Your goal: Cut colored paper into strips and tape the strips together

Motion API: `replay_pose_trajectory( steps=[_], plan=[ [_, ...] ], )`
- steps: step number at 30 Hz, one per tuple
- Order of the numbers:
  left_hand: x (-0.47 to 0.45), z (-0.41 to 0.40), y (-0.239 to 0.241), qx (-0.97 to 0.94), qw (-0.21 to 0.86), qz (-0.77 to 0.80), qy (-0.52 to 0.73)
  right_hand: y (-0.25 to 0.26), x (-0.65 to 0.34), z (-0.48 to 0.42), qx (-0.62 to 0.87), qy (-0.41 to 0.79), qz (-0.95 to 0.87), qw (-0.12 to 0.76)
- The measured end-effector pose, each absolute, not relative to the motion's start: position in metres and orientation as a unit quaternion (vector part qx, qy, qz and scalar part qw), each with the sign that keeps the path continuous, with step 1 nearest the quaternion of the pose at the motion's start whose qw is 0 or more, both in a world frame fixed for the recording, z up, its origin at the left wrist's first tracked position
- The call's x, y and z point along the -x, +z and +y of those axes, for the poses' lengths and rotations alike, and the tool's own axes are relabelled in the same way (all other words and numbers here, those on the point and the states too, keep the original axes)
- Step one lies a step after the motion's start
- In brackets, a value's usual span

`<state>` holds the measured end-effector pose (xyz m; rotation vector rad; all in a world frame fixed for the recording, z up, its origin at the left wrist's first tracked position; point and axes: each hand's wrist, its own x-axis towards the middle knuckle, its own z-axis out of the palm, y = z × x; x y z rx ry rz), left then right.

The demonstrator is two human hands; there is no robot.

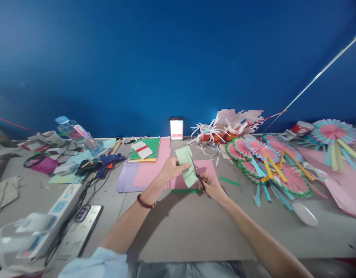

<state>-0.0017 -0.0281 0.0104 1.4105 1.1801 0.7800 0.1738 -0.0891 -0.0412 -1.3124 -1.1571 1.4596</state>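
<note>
A sheet of light green paper (184,159) is pinched in my left hand (172,170), held up above the table. My right hand (211,185) is closed round the handles of black scissors (199,180), whose blades lie along the right part of the green paper. Whether the blades are apart is too small to tell. Below both hands a pink sheet (208,168) lies flat, with a dark green strip (185,191) along its near edge. Another green strip (230,181) lies to the right of my right hand.
Stacked coloured paper (125,181) is at left, beside a blue glue gun (107,164), phone (89,222) and power strip (54,216). Pleated paper fans (293,177) and a white mouse (305,214) are at right. A lit screen (176,129) stands against the blue wall.
</note>
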Motion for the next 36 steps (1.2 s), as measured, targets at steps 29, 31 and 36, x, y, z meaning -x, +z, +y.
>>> replay_pose_trajectory(
  steps=[29, 31, 36],
  plan=[
    [-0.0016, -0.0332, 0.0115, -0.608, 0.540, 0.489, 0.316, -0.0495, -0.1760, -0.0876, 0.511, 0.585, -0.469, 0.421],
    [-0.0018, -0.0345, 0.0132, -0.604, 0.541, 0.491, 0.318, -0.0487, -0.1764, -0.0872, 0.511, 0.589, -0.466, 0.418],
    [-0.0029, -0.0379, 0.0156, -0.606, 0.541, 0.498, 0.305, -0.0476, -0.1770, -0.0861, 0.507, 0.589, -0.468, 0.421]
  ],
)
